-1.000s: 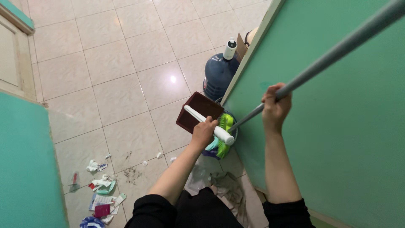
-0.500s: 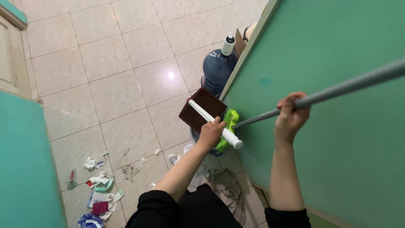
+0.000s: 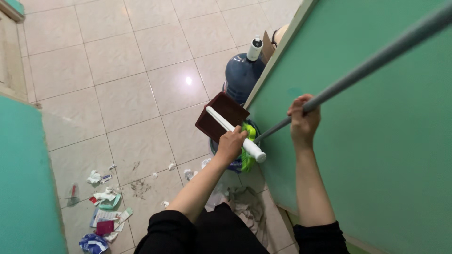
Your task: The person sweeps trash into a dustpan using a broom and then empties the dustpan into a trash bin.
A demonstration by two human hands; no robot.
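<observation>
Dark red plastic dustpan [image 3: 221, 117] with a long white tube handle [image 3: 235, 134] hangs just above the beige tiled floor [image 3: 117, 80], beside the green partition wall [image 3: 367, 155] and near a blue water jug [image 3: 244, 77] topped with a white pump. The left hand [image 3: 230, 146] has its fingers curled tight round the white handle, close to its near end. The right hand [image 3: 303, 120] has its fingers closed round the grey metal broom pole [image 3: 372, 59], whose lime green bristle head [image 3: 249, 141] sits by a small dark bucket [image 3: 233, 162] at the wall's foot.

To lift both tools out cleanly, I judge it best to keep the pole sliding parallel to the wall and the dustpan tilted pan-down, so neither catches on the bucket rim or knocks the jug's pump. A grip nearer the middle of the white handle would steady the pan.

Litter [image 3: 106, 207] lies on the floor at the near left: crumpled white paper scraps, a teal curved wrapper, a flat pale printed card, a small dark red square packet and a blue crinkled wrapper at the near edge. A patch of dark dust lies just right of them. A brown cardboard piece [image 3: 268, 47] stands behind the jug, against the wall edge.
</observation>
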